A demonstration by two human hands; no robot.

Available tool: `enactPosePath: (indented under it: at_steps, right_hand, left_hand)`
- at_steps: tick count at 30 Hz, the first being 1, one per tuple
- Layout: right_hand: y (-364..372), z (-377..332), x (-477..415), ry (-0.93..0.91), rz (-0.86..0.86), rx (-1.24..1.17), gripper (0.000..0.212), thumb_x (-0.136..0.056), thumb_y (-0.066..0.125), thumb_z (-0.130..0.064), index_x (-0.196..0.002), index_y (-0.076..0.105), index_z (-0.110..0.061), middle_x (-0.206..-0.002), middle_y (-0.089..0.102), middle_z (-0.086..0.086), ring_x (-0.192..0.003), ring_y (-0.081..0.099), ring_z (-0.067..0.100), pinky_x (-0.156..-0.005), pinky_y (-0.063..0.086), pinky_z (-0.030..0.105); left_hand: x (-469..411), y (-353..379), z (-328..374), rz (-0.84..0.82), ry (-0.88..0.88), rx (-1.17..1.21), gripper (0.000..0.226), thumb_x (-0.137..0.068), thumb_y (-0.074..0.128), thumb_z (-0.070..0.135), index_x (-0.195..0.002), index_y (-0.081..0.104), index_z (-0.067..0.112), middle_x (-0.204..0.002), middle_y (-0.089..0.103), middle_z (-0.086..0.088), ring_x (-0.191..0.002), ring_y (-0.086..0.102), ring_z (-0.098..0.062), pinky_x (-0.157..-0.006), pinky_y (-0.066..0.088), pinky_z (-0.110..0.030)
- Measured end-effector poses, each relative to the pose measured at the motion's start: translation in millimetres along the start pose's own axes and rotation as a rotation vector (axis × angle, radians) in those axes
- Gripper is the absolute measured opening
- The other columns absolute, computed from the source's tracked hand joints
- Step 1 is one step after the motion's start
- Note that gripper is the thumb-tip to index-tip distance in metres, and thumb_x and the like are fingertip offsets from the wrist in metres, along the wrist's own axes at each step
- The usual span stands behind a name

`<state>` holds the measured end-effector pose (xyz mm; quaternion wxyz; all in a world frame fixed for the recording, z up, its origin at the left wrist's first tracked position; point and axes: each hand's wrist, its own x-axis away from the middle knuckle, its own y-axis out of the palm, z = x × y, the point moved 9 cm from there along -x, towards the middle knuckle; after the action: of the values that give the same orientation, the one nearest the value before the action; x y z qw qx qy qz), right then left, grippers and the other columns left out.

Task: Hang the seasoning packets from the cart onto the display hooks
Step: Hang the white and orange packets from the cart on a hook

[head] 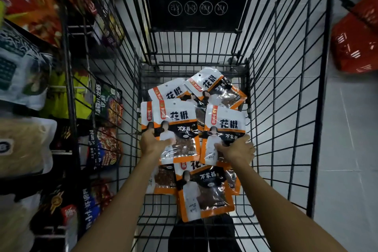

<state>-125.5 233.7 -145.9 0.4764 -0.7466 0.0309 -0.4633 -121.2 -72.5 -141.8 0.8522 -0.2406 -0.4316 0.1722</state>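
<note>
Several white-and-orange seasoning packets (216, 88) lie in a loose pile on the floor of the black wire cart (286, 108). My left hand (152, 142) grips the lower edge of two stacked packets (176, 120) on the left side of the pile, thumb on the front. My right hand (237, 152) grips another packet (225, 125) on the right, fingers curled round its lower right corner. Another packet (204, 190) lies nearer to me between my forearms. No display hooks can be made out.
Shelves with hanging bagged goods (106, 145) run along the left of the cart. Red shopping baskets (356, 43) sit on the tiled floor at the right. The cart's folded black child seat panel (196, 0) stands at its far end.
</note>
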Motion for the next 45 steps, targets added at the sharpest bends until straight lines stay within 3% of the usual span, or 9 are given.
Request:
enactPosePath:
  at_steps: [8,17,21,26,30,34,38,41,45]
  right_hand:
    - [-9,-2,7,0.074,0.089,-0.092,0.092,-0.063,0.083,-0.05,-0.129,0.042,-0.002,-0.132,0.051,0.019,-0.126,0.044,0.035,-0.104,0.039,0.045]
    - [6,-4,15,0.124,-0.217,-1.016,0.025,-0.076,0.073,0.006,-0.087,0.059,-0.01,-0.106,0.067,0.019,-0.09,0.065,0.033,-0.085,0.054,0.048]
    - [-21,-8,31,0.002,-0.187,-0.959,0.03,-0.078,0.072,0.005,-0.102,0.059,-0.009,-0.105,0.067,0.015,-0.093,0.065,0.03,-0.086,0.055,0.045]
    - [-75,-31,78,-0.192,-0.279,-0.981,0.017,-0.078,0.075,-0.008,-0.088,0.062,-0.013,-0.084,0.069,0.006,-0.071,0.067,0.015,-0.055,0.054,0.026]
    - [-129,-57,132,-0.423,-0.362,-0.94,0.025,-0.076,0.078,-0.018,-0.096,0.063,-0.013,-0.096,0.071,0.011,-0.09,0.069,0.026,-0.078,0.058,0.042]
    - [-177,-76,193,-0.643,-0.453,-0.868,0.032,-0.066,0.082,-0.03,-0.09,0.065,-0.017,-0.09,0.073,0.007,-0.088,0.07,0.027,-0.078,0.058,0.044]
    - [-208,-81,262,-0.841,-0.576,-0.734,0.047,-0.053,0.083,-0.043,-0.09,0.068,-0.018,-0.085,0.075,0.005,-0.081,0.073,0.026,-0.078,0.059,0.047]
    - [-224,-78,322,-1.002,-0.626,-0.665,0.048,-0.048,0.085,-0.048,-0.081,0.072,-0.018,-0.084,0.076,0.004,-0.084,0.072,0.027,-0.082,0.058,0.045]
    - [-224,-67,411,-1.164,-0.762,-0.551,0.058,-0.047,0.085,-0.051,-0.089,0.073,-0.014,-0.088,0.076,0.004,-0.086,0.073,0.025,-0.075,0.059,0.038]
  left_hand:
    - [0,-7,11,-0.04,0.091,0.099,0.053,-0.071,0.079,0.001,-0.119,0.057,-0.001,-0.12,0.061,-0.015,-0.108,0.056,-0.029,-0.09,0.047,-0.036]
    - [13,-6,23,-0.069,0.074,0.132,0.062,-0.075,0.079,0.007,-0.129,0.05,-0.001,-0.129,0.055,-0.014,-0.114,0.052,-0.029,-0.084,0.038,-0.028]
    - [33,-19,33,-0.113,0.063,0.206,0.049,-0.081,0.073,0.007,-0.125,0.052,-0.002,-0.113,0.052,-0.001,-0.099,0.051,-0.02,-0.08,0.036,-0.028]
    - [77,-76,58,-0.094,0.129,0.266,0.026,-0.08,0.074,0.01,-0.1,0.057,0.008,-0.087,0.061,-0.004,-0.08,0.061,-0.018,-0.064,0.045,-0.021]
    - [132,-140,77,-0.005,0.229,0.378,0.017,-0.076,0.078,0.019,-0.084,0.063,0.018,-0.08,0.065,0.004,-0.063,0.065,-0.003,-0.047,0.047,-0.011]
    - [218,-208,76,0.189,0.308,0.44,0.05,-0.075,0.077,0.038,-0.114,0.063,0.011,-0.109,0.067,-0.001,-0.106,0.062,-0.022,-0.085,0.054,-0.031]
    - [332,-269,51,0.469,0.435,0.567,0.022,-0.078,0.076,0.029,-0.09,0.058,0.024,-0.095,0.059,0.031,-0.092,0.057,0.006,-0.073,0.042,-0.005]
    - [419,-303,18,0.613,0.453,0.595,0.056,-0.077,0.073,0.04,-0.123,0.051,0.018,-0.109,0.045,0.02,-0.108,0.041,-0.005,-0.09,0.036,-0.028]
    - [521,-336,-33,0.712,0.429,0.646,0.051,-0.067,0.073,0.049,-0.078,0.055,0.002,-0.078,0.061,-0.013,-0.072,0.06,-0.027,-0.068,0.051,-0.034]
